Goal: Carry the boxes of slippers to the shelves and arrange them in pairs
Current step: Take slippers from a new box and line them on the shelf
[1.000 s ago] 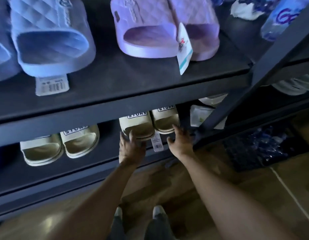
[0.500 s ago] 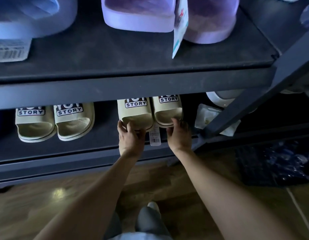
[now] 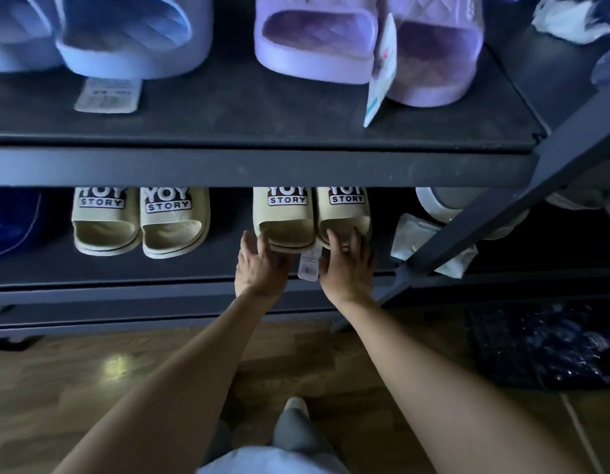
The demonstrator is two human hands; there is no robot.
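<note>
Head view: L hand (image 3: 262, 268) and R hand (image 3: 348, 268) are reached fwd to the dark metal lower shelf (image 3: 125, 268), side by side and just apart. A pair of cream rubber slide slippers w/ TOY STORY patches (image 3: 283, 217) is set straight ahead of both hands, heels toward them, the two slippers touching. L hand's fingers (image 3: 264, 242) are held straight and close together against the heel of the left slipper, thumb spread out to the side; nothing is gripped. R hand's fingers (image 3: 356, 239) are laid a bit spread over the heel rim of the other slipper, barely bent, no clasp seen. A white barcode tag (image 3: 308, 266) hangs from the pair into the gap btwn the hands.

A second cream TOY STORY pair (image 3: 175, 227) is placed well left of L hand on the same shelf. A pale wrapped packet (image 3: 413, 234) lies just right of R hand, partly behind a grey slanted frame bar (image 3: 502, 206). Above the hands, on the dark upper shelf (image 3: 262, 128), blue quilted slides (image 3: 125, 35) are seen up-left and lilac quilted slides (image 3: 317, 42) straight up, w/ a card tag (image 3: 378, 70) hung off them. Under the forearms a wood floor (image 3: 91, 388) is seen; a dark blue plastic bag (image 3: 543, 350) lies down-right of R hand.
</note>
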